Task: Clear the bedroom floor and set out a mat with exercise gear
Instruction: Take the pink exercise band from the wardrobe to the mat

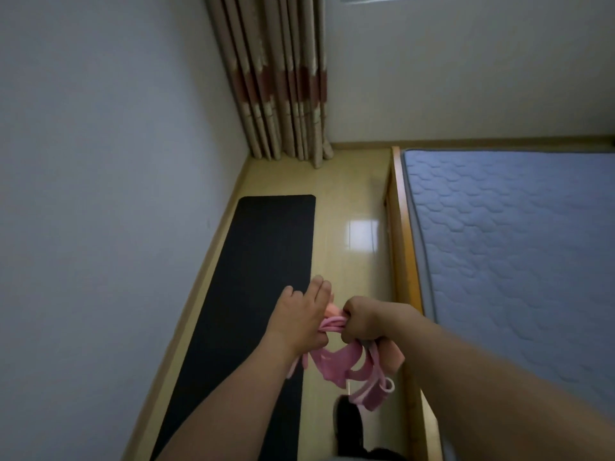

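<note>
A black mat (pixel 263 294) lies unrolled flat on the yellowish floor (pixel 346 201), running from about 7 o'clock up toward 12 o'clock along the grey wall (pixel 100 161) on the left. Over its near right edge, both hands hold a bundle of pink exercise bands (pixel 336 361) in the air at roughly 6 o'clock from the picture's middle.

The right hand (pixel 361 321) is curled into a fist round a bunch of the pink cords, with a wide pink piece and looped straps hanging below it. The left hand (pixel 304 316) is just beside it, back toward the camera, its fingers bent down over the other end of the cords; its thumb side seems to pinch them, though the fingertips are hidden.

At 3 o'clock stands a bed with a wooden frame (pixel 399 234) and a bare blue quilted mattress (pixel 519 261). Striped beige and red curtains (pixel 283 78) hang at 12 o'clock in the corner. A dark shape (pixel 347 424), too dim to tell, sits on the floor at 6 o'clock.
</note>
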Action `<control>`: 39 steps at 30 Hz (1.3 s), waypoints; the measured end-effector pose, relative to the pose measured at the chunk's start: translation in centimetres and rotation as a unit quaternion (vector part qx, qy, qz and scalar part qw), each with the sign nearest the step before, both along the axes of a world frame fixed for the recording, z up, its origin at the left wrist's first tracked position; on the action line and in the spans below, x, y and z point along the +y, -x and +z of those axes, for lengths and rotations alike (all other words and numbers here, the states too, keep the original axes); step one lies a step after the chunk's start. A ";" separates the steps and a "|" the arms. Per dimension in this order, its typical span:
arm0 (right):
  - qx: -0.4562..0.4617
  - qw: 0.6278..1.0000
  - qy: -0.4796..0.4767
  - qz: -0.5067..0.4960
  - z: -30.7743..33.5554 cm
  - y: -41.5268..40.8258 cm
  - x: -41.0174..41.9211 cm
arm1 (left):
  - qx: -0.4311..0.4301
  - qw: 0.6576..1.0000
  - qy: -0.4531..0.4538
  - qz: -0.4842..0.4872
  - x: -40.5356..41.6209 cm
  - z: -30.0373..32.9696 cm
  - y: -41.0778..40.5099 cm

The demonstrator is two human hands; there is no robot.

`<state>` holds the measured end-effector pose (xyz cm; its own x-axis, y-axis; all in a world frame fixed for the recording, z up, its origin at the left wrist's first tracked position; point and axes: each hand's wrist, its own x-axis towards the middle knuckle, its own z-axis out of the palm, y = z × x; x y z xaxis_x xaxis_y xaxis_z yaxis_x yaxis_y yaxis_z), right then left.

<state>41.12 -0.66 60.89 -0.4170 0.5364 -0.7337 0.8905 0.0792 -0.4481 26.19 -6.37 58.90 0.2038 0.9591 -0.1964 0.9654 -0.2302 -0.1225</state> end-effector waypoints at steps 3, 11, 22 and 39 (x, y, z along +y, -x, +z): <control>0.004 1.000 -0.007 -0.023 0.8 -0.6 7.3 | -0.007 1.000 -0.013 -0.002 7.7 0.8 -0.4; 0.002 0.999 0.001 -0.054 0.3 -0.7 24.1 | -0.006 0.999 -0.011 -0.052 25.8 0.2 0.0; -0.022 0.996 0.018 -0.086 -2.1 3.3 51.2 | -0.030 0.998 0.007 -0.059 53.8 -3.5 4.0; -0.005 0.987 0.072 -0.143 -22.6 12.2 84.9 | -0.006 0.997 0.037 -0.070 88.1 -23.2 12.5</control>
<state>28.91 84.25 38.26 -0.2556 0.5204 -0.8148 0.8719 -0.2401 -0.4268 13.69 81.74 35.74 0.3381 0.9037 -0.2628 0.9242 -0.3716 -0.0887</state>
